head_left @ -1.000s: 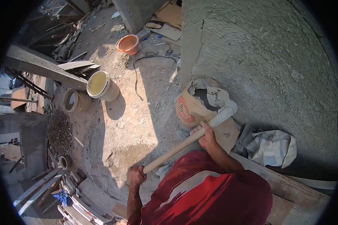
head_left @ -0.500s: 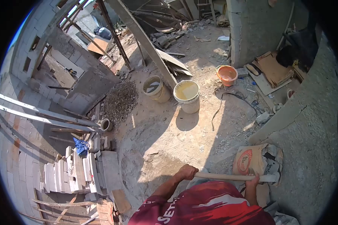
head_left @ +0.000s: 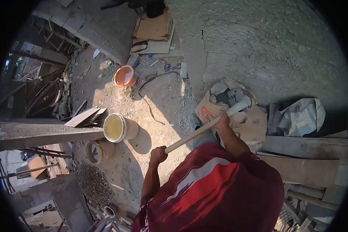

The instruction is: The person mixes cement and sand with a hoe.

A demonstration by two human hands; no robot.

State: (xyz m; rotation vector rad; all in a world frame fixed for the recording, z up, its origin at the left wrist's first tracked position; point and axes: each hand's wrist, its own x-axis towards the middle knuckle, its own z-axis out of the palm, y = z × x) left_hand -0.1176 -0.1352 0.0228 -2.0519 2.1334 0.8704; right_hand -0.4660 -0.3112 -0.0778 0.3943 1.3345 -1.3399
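Note:
A long pale wooden tool handle (head_left: 193, 136) slants across the front of my body, rising to the right. My left hand (head_left: 158, 154) is wrapped round its lower left end. Farther up, my right hand (head_left: 223, 121) grips it near the whitish-grey end piece (head_left: 239, 106); the kind of tool does not show. That end overlaps a torn-open paper sack (head_left: 207, 113) with red print and grey pieces at its mouth. Brown paper (head_left: 255, 124) lies beside the sack, to the right of my right hand.
A whitish bucket (head_left: 121, 128) and a second bucket (head_left: 98, 151) stand left on the dirt floor, with an orange bucket (head_left: 124, 76) beyond. A dark cable (head_left: 150, 106) snakes across the ground. A rough wall (head_left: 266, 50) rises ahead; boards (head_left: 305, 170) lie at right.
My view has turned to the right, so the buckets now appear farther left. The handle, nearly level before, now slants up to the right, with both hands still on it.

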